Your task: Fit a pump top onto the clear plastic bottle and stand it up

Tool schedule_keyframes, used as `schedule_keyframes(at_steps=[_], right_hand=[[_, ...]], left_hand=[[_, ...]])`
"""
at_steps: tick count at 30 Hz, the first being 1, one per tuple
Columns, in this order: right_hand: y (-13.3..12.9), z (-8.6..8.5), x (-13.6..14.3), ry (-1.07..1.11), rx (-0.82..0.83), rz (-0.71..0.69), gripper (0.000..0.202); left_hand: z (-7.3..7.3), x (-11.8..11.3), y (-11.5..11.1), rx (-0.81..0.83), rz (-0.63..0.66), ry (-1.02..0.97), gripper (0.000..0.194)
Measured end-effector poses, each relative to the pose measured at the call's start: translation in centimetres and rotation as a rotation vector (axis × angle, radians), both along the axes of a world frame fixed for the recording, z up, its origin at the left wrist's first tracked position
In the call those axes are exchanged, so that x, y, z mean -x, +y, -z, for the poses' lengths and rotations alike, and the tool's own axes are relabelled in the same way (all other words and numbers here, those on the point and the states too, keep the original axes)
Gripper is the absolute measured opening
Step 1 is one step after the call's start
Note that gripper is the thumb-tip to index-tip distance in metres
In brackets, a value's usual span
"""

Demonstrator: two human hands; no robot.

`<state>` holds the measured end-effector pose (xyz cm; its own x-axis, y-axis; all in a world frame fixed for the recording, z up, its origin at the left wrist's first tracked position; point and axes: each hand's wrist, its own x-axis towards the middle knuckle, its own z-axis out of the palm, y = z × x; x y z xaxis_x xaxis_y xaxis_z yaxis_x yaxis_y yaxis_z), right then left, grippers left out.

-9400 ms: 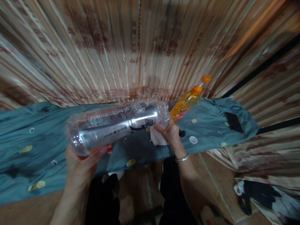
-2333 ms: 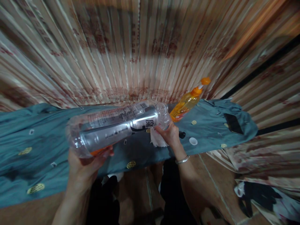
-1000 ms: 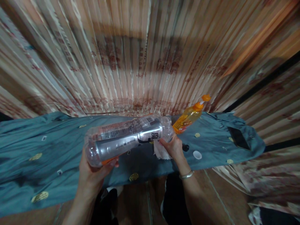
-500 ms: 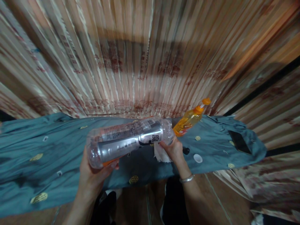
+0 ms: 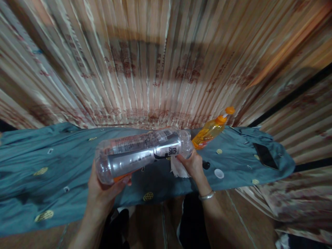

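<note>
Nearest: dark trouser legs [image 5: 193,219] over tiled floor [image 5: 147,228]. R wrist w/ silver bangle [image 5: 206,195].

L hand [image 5: 102,192] clamped round base end of lg. clear bottle [image 5: 133,159], thumb on near side; far fingers mostly hidden. R hand [image 5: 193,164] closed at neck end, thumb up against it. Mouth hidden, so can't tell if capped. Bottle lies approx. horiz. between hands, base L, neck R, seemingly raised off the cloth [image 5: 85,180]. Silver label, dk. print; contents n/c.

Step (my read): two-handed hold, bottle sideways. Next move, whichever way, calls for both hands acting tog., firm at neck, light squeeze at base as thin plastic prob. dents.

Below neck: white tissue [image 5: 179,169]; can't tell if R hand touches it. To R: sm. black item [image 5: 206,165], then white disc [image 5: 219,173], w/ phone [image 5: 266,155] well apart.

Farther: yellow pump bottle [image 5: 209,134], orange top, just past R hand; contact w/ clear bottle n/c. Back: pleated curtain [image 5: 145,69].
</note>
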<state>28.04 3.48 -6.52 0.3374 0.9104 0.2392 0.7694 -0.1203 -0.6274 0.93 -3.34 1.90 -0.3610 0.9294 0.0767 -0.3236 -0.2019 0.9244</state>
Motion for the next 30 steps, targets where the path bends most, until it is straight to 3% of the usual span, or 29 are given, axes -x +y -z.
schedule_keyframes(at_steps=[9, 30], right_hand=[[0.13, 0.52, -0.19, -0.034, -0.017, 0.014, 0.068], [-0.02, 0.05, -0.13, -0.006, 0.014, 0.012, 0.069]], left_hand=[[0.11, 0.12, 0.02, -0.037, 0.026, 0.028, 0.081], [0.67, 0.62, 0.26, -0.028, 0.016, 0.022, 0.086]])
